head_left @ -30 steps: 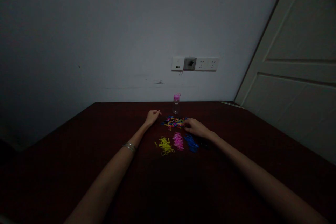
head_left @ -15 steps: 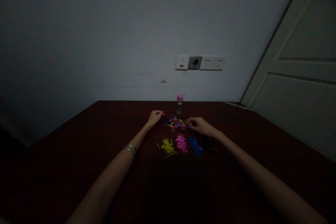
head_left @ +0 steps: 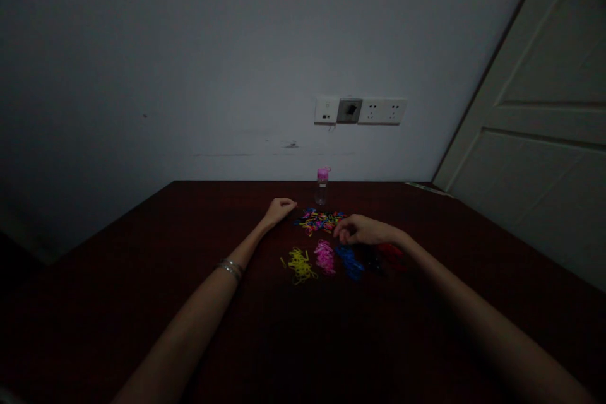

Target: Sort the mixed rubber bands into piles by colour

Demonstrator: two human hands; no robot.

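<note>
A mixed heap of small coloured rubber bands (head_left: 318, 221) lies on the dark table between my hands. My left hand (head_left: 281, 207) rests at the heap's left side, fingers curled together; anything inside is hidden. My right hand (head_left: 358, 229) is just above the pile of blue rubber bands (head_left: 349, 263), fingers bent down and drawn together. What its fingertips hold is too dark and small to make out. Sorted piles lie nearer me: yellow rubber bands (head_left: 300, 265), pink rubber bands (head_left: 325, 257), black rubber bands (head_left: 374, 261) and red rubber bands (head_left: 392, 251), the last partly under my right wrist.
Behind the heap stands a clear bottle (head_left: 321, 192) with a pink cap. The table (head_left: 227, 214) meets a pale wall carrying socket plates (head_left: 360, 111). A panelled door (head_left: 534, 132) is on the right.
My right hand has drawn back from the mixed heap toward the blue pile. Red bands show under its wrist now. My left hand stays in place; the view shifts slightly.
</note>
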